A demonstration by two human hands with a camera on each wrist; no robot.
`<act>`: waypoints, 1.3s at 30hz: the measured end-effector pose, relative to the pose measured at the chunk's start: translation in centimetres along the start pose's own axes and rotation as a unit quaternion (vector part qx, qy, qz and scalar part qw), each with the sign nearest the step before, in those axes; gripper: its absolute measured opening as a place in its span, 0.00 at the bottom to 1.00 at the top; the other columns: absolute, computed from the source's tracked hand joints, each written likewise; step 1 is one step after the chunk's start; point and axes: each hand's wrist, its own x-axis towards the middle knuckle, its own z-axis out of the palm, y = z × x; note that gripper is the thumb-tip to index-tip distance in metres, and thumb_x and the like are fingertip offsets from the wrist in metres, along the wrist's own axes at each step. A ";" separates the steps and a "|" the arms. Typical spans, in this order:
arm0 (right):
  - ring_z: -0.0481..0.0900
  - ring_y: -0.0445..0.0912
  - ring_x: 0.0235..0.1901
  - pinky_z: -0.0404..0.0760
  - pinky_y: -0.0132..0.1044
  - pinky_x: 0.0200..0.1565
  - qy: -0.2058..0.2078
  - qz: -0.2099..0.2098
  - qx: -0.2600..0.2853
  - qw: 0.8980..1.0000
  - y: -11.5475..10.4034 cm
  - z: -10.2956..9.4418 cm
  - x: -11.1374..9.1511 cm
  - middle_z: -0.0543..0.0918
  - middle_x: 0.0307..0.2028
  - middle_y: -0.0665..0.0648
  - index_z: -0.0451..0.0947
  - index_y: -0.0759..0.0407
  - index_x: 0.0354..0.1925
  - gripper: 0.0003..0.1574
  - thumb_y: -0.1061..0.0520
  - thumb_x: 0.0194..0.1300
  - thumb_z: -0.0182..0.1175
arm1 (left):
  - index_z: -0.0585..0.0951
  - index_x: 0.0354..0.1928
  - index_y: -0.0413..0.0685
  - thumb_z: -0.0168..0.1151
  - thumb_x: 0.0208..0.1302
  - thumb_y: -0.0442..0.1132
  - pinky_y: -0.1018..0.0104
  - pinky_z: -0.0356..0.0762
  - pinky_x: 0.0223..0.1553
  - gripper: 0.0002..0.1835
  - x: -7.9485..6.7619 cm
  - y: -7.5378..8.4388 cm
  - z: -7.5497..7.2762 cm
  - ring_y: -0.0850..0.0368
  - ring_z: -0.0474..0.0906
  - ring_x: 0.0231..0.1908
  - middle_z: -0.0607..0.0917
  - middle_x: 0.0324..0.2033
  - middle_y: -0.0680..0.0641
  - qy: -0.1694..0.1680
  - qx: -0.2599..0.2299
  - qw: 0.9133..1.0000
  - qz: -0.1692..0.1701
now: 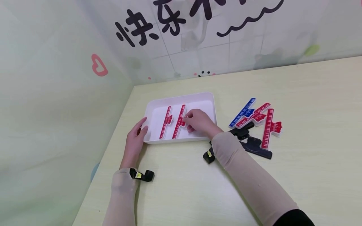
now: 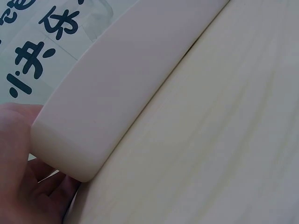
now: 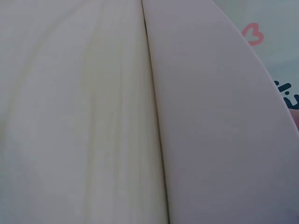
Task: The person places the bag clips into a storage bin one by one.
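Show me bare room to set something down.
Bare table lies between left sleeve and right sleeve, in front of the white tray, and right of the clip pile. Crowded: the pile near that sleeve, and the tray around the right hand.

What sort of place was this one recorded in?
Probably an indoor corner set up for tabletop recording: a pale wood-look table stands against a printed backdrop with large dark characters, and a white tray sits on it.

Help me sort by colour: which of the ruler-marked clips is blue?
The ruler-marked clip on the table, right of the tray, immediately left of the slanted red clip, is blue; the other four showing ruler markings are red.
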 end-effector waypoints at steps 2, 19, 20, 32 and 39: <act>0.78 0.45 0.23 0.77 0.33 0.28 0.000 0.000 -0.011 1.000 0.0 0.0 0.0 0.79 0.27 0.57 0.74 0.59 0.40 0.11 0.54 0.61 0.56 | 0.66 0.59 0.74 0.49 0.61 0.58 0.61 0.52 0.62 0.22 0.0 0.0 0.0 0.62 0.50 0.64 0.59 0.63 0.61 -0.001 0.000 1.000 0.000; 0.79 0.46 0.23 0.77 0.33 0.29 0.003 -0.013 -0.004 1.000 0.0 0.0 0.0 0.79 0.28 0.57 0.72 0.59 0.46 0.13 0.60 0.63 0.51 | 0.67 0.59 0.75 0.49 0.62 0.55 0.60 0.52 0.62 0.21 0.1 0.1 0.0 0.60 0.50 0.64 0.60 0.63 0.60 0.002 0.004 1.000 -0.009; 0.79 0.46 0.23 0.77 0.33 0.28 0.004 -0.012 -0.003 1.000 -0.1 0.0 0.0 0.79 0.28 0.58 0.72 0.59 0.46 0.12 0.60 0.63 0.49 | 0.67 0.59 0.75 0.49 0.62 0.55 0.60 0.52 0.62 0.21 0.1 0.2 0.0 0.60 0.50 0.64 0.59 0.63 0.60 0.000 0.005 1.000 -0.009; 0.79 0.46 0.25 0.77 0.33 0.30 0.003 -0.036 0.001 0.999 0.1 0.2 0.2 0.79 0.31 0.55 0.74 0.58 0.38 0.06 0.60 0.60 0.54 | 0.67 0.58 0.75 0.50 0.62 0.56 0.61 0.52 0.62 0.22 -0.1 0.1 -0.1 0.62 0.50 0.64 0.60 0.63 0.61 0.000 0.005 1.000 -0.005; 0.78 0.43 0.25 0.74 0.34 0.34 0.006 -0.058 -0.041 0.997 0.4 0.1 0.4 0.80 0.30 0.51 0.79 0.55 0.35 0.06 0.61 0.59 0.56 | 0.67 0.58 0.74 0.50 0.62 0.55 0.62 0.52 0.62 0.21 0.1 0.1 -0.1 0.63 0.51 0.63 0.60 0.63 0.62 -0.003 -0.002 1.000 -0.003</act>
